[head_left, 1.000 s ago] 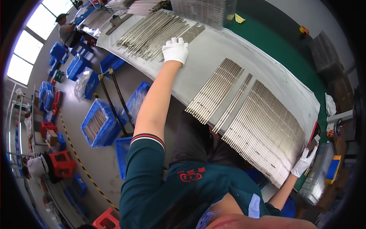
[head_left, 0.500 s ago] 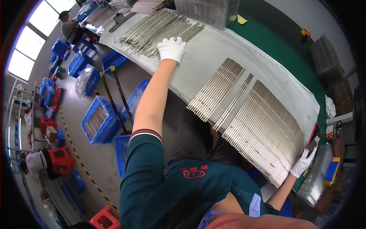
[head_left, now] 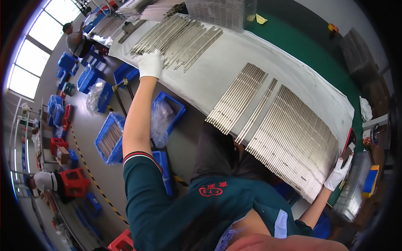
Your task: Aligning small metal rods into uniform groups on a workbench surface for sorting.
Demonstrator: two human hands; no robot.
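My left hand (head_left: 150, 63), in a white glove, reaches far out to the loose pile of long metal rods (head_left: 180, 37) on the white-covered table (head_left: 234, 54). Its fingers curl over the near ends of rods at the pile's left side. My right hand (head_left: 338, 173), also gloved, is at the right end of a wide, neat row of rods (head_left: 293, 140). Its fingers are spread and touch the row's edge beside a flat red-and-black object (head_left: 348, 144). A smaller row of rods (head_left: 238, 98) lies between the pile and the wide row.
Blue crates (head_left: 109, 138) and bagged parts (head_left: 161, 119) stand on the floor below the table edge. A clear ribbed box (head_left: 222, 12) sits at the table's far side. Other people work at the far left (head_left: 73, 37) and lower left (head_left: 44, 182). Red crates (head_left: 75, 182) are nearby.
My left hand has slid left along the rod pile, from its middle toward its left end. My right hand stays at the right end of the wide row.
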